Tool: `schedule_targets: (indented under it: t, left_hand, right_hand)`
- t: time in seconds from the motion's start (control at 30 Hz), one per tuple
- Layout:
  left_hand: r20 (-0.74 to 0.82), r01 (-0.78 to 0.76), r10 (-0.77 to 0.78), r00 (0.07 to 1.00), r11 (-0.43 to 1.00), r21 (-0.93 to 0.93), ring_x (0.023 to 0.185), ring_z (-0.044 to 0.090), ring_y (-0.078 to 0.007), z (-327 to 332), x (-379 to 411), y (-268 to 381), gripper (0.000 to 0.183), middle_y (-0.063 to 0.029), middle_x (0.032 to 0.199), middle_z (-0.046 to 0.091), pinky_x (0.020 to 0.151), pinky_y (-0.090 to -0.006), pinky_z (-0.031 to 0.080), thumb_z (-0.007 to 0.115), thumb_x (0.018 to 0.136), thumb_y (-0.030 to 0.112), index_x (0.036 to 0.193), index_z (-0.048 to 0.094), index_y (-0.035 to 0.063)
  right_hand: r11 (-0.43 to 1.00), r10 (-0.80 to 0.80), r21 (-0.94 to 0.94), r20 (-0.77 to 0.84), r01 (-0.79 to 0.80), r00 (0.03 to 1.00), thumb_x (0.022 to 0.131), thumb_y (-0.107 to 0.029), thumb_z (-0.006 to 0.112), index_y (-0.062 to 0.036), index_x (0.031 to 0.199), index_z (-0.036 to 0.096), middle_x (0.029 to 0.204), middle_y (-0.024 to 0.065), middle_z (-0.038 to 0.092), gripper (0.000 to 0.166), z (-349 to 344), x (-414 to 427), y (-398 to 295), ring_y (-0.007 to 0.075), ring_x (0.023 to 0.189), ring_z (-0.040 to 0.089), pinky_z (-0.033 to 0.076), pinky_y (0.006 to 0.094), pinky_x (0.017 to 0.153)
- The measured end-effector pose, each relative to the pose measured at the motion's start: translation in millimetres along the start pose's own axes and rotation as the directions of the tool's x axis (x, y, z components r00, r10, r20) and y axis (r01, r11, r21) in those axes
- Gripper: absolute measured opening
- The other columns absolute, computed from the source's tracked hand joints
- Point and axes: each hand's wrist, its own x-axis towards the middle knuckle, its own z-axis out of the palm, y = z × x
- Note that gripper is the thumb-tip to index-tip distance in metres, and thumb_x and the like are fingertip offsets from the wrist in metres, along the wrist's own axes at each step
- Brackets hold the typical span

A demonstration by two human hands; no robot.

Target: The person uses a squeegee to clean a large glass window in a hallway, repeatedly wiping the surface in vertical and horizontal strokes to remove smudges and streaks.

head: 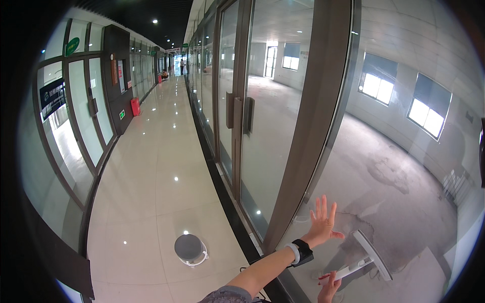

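Note:
My left hand (322,223) is raised with its fingers spread, holding nothing, in front of a large glass pane (341,166); whether it touches the glass I cannot tell. A black band and a pale bracelet circle that wrist. Lower down, my right hand (330,286) grips the white handle of a window squeegee (372,254). The squeegee's wide head lies at a slant by the glass, up and to the right of the hand.
A brown-framed glass door (274,125) with pull handles stands beside the pane. On the tiled corridor floor (151,189) sits a round grey-topped stool or bucket (189,248). A red bin (135,106) stands by the left wall. People are far down the corridor.

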Motion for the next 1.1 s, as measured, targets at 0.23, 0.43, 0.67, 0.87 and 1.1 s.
schedule_targets:
  t: [0.23, 0.43, 0.67, 0.87, 1.1]
  left_hand:
    - [-0.035, -0.021, 0.022, 0.999, 0.999, 0.037, 0.138, -0.017, -0.0586, 6.2, 0.4, -5.3, 0.141, -0.0375, 0.15, -0.022, 0.097, -0.0791, 0.019, 0.068, 0.059, 0.076, 0.153, -0.008, 0.0043]
    - [-0.033, -0.02, 0.022, 0.999, 0.998, 0.052, 0.139, -0.016, -0.0587, 5.5, 0.1, -5.8, 0.14, -0.0375, 0.15, -0.022, 0.097, -0.0786, 0.02, 0.07, 0.059, 0.074, 0.152, -0.007, 0.0035]
    - [0.025, 0.025, -0.025, 0.999, 1.0, 0.013, 0.138, -0.017, -0.0584, 3.0, -3.1, -0.6, 0.141, -0.0377, 0.15, -0.022, 0.099, -0.0779, 0.016, 0.078, 0.059, 0.064, 0.152, -0.007, 0.0034]
    - [-0.031, -0.009, 0.009, 0.999, 1.0, -0.011, 0.138, -0.017, -0.0597, 2.1, -1.4, -1.8, 0.14, -0.0382, 0.149, -0.023, 0.098, -0.0787, 0.016, 0.08, 0.058, 0.061, 0.152, -0.006, 0.0032]
    - [-0.014, -0.009, 0.009, 1.0, 1.0, -0.004, 0.137, -0.017, -0.0607, -1.2, 0.1, 0.5, 0.139, -0.0388, 0.148, -0.025, 0.097, -0.0796, 0.018, 0.076, 0.06, 0.066, 0.152, -0.007, 0.0031]
  right_hand:
    - [0.998, -0.058, 0.007, 0.029, 0.058, 0.998, 0.097, -0.032, 0.06, -0.0041, 0.088, 0.058, 0.074, 0.0046, 0.062, 0.029, -5.8, 6.3, 14.9, 0.0128, 0.064, 0.055, 0.044, 0.0278, 0.055]
    - [0.999, -0.035, 0.018, 0.019, 0.034, 0.999, 0.097, -0.029, 0.06, -0.0038, 0.088, 0.058, 0.074, 0.0046, 0.062, 0.027, -5.5, 5.2, 15.4, 0.0132, 0.065, 0.056, 0.045, 0.0285, 0.056]
    - [0.996, 0.055, 0.068, -0.019, -0.053, 0.998, 0.097, -0.026, 0.059, -0.003, 0.085, 0.058, 0.075, 0.006, 0.063, 0.026, -3.1, 1.3, 11.5, 0.0152, 0.066, 0.055, 0.045, 0.0306, 0.06]
    - [0.996, 0.025, 0.091, 0.001, -0.025, 1.0, 0.097, -0.024, 0.059, -0.0032, 0.083, 0.058, 0.076, 0.0054, 0.062, 0.024, 7.9, 2.0, 6.5, 0.0144, 0.071, 0.054, 0.044, 0.0312, 0.066]
    - [0.999, 0.041, 0.031, 0.006, -0.041, 0.999, 0.098, -0.028, 0.056, -0.0047, 0.082, 0.058, 0.075, 0.0032, 0.061, 0.028, 12.6, 2.3, 0.6, 0.0125, 0.068, 0.052, 0.042, 0.0293, 0.061]
